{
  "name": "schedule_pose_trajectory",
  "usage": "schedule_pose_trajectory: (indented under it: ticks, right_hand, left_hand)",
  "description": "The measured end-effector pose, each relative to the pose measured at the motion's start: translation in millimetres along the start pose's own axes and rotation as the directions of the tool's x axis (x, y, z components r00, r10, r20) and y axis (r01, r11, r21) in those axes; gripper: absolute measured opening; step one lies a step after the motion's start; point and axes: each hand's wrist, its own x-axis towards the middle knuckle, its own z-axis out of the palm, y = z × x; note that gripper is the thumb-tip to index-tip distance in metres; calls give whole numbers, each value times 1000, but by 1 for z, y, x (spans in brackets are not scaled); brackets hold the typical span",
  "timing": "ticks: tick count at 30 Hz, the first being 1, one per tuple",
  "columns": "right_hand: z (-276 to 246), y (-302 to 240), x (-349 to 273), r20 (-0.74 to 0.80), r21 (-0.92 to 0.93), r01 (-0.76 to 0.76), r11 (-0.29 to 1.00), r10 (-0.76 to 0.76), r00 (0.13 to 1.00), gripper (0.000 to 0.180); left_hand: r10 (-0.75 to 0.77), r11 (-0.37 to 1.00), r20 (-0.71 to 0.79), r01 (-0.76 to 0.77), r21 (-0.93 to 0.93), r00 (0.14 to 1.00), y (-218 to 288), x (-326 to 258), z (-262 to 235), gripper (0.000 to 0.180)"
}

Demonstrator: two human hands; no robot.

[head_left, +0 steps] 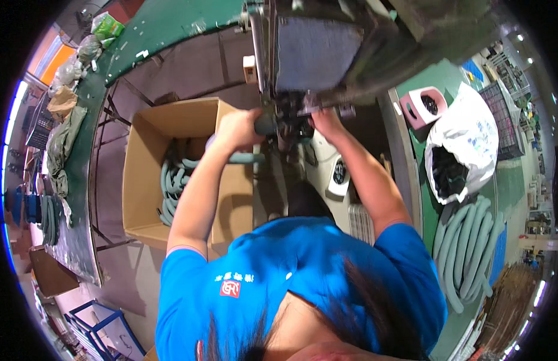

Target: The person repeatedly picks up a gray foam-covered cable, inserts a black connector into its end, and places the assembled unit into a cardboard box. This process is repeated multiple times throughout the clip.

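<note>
Ahead, a grey cylinder (265,124) is clasped, jutting rightward, by the left fingers (249,120). The right hand's (328,124) grip cannot be told.

Left hand (238,129), right hand (328,125) at dark machine (318,54); gray-green hoses (166,188) in cardboard box (141,198); white bag (474,129) on green bench (510,183).

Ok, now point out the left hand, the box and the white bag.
Left hand (238,129): head view, on the back of the hand.
Box (143,180): head view, bare cardboard wall.
White bag (476,127): head view, its white side.
</note>
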Motion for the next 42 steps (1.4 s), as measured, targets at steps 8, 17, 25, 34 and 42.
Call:
schedule_pose_trajectory:
  ticks: [8, 17, 25, 34, 42]
  right_hand:
    - [-36, -132, -116, 208, 343, -244, 907, 181, 961, 45]
    - [-19, -130, -232, 474, 256, -220, 941, 76, 877, 54]
    - [-7, -132, -257, 525, 305, -382, 873, 181, 832, 49]
    - [-20, -106, -184, 325, 350, 90, 932, -210, 922, 40]
    - [12, -93, -43, -208, 122, 403, 907, -374, 904, 19]
  left_hand:
    - [347, 938, -68, -346, 25, 935, 2, -80, -19, 40]
    - [550, 835, 46, -549, -31, 834, 32, -150, 18, 38]
    - [538, 843, -16, -538, 11, 843, 79, -161, 40, 19]
    - [297, 944, -63, -303, -134, 953, 62, -133, 50, 37]
    - [127, 756, -200, -225, -614, 972, 3, -86, -30, 53]
